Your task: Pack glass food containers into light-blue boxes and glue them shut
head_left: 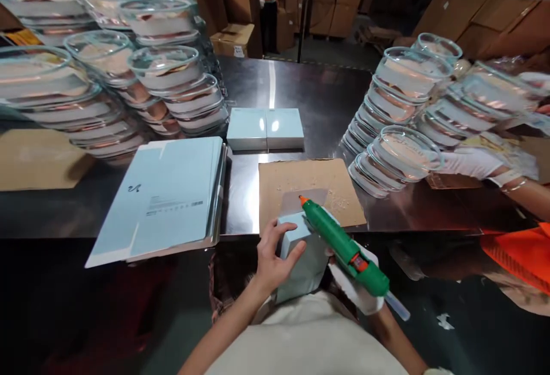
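Here, your left hand (275, 257) grips the pale blue box (307, 269), your right hand (354, 293) the green glue gun (330, 228), slanting forward-left, nozzle (303, 200) showing beyond the box's far edge

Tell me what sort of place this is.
Probably a factory or warehouse workspace: cardboard boxes stacked at the back, piles of glass dishes on a metal table, and a glue gun in the right hand.

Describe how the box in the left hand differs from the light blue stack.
The box has a three-dimensional shape; the light blue stack consists of flat pieces. The left hand grips the box, while the stack lies on the metal table. The stack shows dark print; the box's visible sides look plain. Both are light blue.
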`<state>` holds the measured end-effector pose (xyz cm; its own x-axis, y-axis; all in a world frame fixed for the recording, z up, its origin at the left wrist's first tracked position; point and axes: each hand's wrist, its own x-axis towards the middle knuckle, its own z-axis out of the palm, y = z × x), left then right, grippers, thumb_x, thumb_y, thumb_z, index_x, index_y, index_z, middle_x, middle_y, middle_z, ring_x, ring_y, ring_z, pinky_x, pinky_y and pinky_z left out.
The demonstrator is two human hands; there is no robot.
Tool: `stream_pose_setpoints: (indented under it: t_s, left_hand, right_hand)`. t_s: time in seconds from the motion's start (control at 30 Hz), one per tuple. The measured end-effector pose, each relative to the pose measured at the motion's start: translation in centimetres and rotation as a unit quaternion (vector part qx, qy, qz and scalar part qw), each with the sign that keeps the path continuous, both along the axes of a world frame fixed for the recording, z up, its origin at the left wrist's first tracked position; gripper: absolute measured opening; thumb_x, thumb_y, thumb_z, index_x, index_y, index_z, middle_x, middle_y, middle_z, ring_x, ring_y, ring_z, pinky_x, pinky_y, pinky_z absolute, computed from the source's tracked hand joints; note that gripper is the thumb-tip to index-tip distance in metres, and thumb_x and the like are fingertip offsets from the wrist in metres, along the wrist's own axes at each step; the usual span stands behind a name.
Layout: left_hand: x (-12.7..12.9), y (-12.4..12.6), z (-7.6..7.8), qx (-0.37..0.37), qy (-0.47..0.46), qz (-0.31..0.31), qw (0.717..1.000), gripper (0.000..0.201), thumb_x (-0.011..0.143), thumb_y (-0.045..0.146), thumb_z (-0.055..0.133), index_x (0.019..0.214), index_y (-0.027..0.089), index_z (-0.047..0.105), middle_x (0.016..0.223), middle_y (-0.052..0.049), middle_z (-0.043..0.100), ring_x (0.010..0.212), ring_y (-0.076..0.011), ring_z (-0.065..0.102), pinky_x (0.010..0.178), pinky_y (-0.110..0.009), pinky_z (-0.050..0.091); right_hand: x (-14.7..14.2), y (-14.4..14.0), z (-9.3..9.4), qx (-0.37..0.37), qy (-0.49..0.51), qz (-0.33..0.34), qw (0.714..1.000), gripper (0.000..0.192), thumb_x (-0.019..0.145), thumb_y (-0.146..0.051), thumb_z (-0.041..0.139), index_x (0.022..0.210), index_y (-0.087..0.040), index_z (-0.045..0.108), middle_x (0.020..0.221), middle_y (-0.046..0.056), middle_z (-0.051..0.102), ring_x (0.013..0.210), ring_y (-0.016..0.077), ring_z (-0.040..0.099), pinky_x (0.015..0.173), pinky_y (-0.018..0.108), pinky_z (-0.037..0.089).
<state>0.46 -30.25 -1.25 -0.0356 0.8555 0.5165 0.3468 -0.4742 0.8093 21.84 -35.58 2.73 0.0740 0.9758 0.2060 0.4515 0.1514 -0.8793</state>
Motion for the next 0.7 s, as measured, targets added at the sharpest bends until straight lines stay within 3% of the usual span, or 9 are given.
stream_pose_setpoints:
  t_s: [0.17, 0.3, 0.43, 0.53, 0.63, 0.7]
  left_hand:
    - [0.2, -0.1, 0.3, 0.024, 0.009, -0.007, 1.000, 0.022, 0.093, 0.035, 0.073, 0.111, 0.024, 0.070, 0.105, -0.006, 0.077, 0.110, -0.0261, 0.069, 0.094, -0.037, 0.057]
    - [0.0, -0.3, 0.0, 0.026, 0.020, 0.002, 0.999, 0.023, 0.092, 0.037, 0.075, 0.112, 0.025, 0.071, 0.103, -0.007, 0.077, 0.112, -0.0273, 0.068, 0.098, -0.039, 0.055]
    - [-0.6, -0.5, -0.8, -0.004, 0.010, 0.021, 1.000, 0.024, 0.093, 0.040, 0.074, 0.110, 0.025, 0.071, 0.106, -0.006, 0.075, 0.113, -0.0264, 0.067, 0.098, -0.039, 0.054]
    - [-1.2, -0.6, -1.5, -0.036, -0.014, 0.031, 0.999, 0.026, 0.092, 0.044, 0.074, 0.110, 0.024, 0.072, 0.108, -0.007, 0.074, 0.114, -0.0264, 0.066, 0.098, -0.039, 0.053]
    - [-1.7, -0.5, -2.3, -0.045, -0.037, 0.022, 0.998, 0.029, 0.090, 0.046, 0.075, 0.109, 0.024, 0.072, 0.109, -0.008, 0.072, 0.117, -0.0274, 0.065, 0.101, -0.040, 0.052]
    - [-1.9, -0.5, -2.7, -0.041, -0.049, 0.006, 0.998, 0.031, 0.090, 0.047, 0.076, 0.110, 0.024, 0.072, 0.109, -0.008, 0.072, 0.117, -0.0272, 0.065, 0.101, -0.039, 0.051]
  right_hand:
    - [-1.7, 1.2, 0.7, 0.082, -0.090, 0.037, 0.992, 0.009, 0.085, -0.028, 0.071, 0.087, -0.022, 0.065, 0.080, 0.003, 0.071, 0.068, 0.0189, 0.069, 0.065, 0.031, 0.059]
    - [-1.5, 1.9, 0.4, 0.068, -0.087, 0.021, 0.994, 0.014, 0.083, -0.032, 0.072, 0.081, -0.023, 0.062, 0.072, 0.002, 0.069, 0.063, 0.0184, 0.067, 0.062, 0.030, 0.059]
    - [0.6, 1.4, -1.2, 0.000, -0.018, -0.052, 0.998, 0.017, 0.080, -0.039, 0.076, 0.085, -0.024, 0.068, 0.073, 0.003, 0.073, 0.064, 0.0205, 0.069, 0.063, 0.034, 0.061]
    - [2.6, 1.8, -2.3, -0.106, 0.051, -0.151, 0.982, 0.029, 0.070, -0.048, 0.080, 0.075, -0.024, 0.067, 0.067, 0.004, 0.072, 0.058, 0.0213, 0.067, 0.055, 0.034, 0.058]
    - [4.3, 4.1, -2.6, -0.171, 0.084, -0.189, 0.963, 0.040, 0.064, -0.058, 0.081, 0.072, -0.021, 0.068, 0.067, 0.006, 0.073, 0.053, 0.0197, 0.064, 0.051, 0.032, 0.055]
    - [5.3, 6.5, -2.3, -0.209, 0.083, -0.175, 0.959, 0.047, 0.071, -0.064, 0.073, 0.078, -0.018, 0.073, 0.066, 0.008, 0.073, 0.048, 0.0183, 0.061, 0.046, 0.030, 0.052]
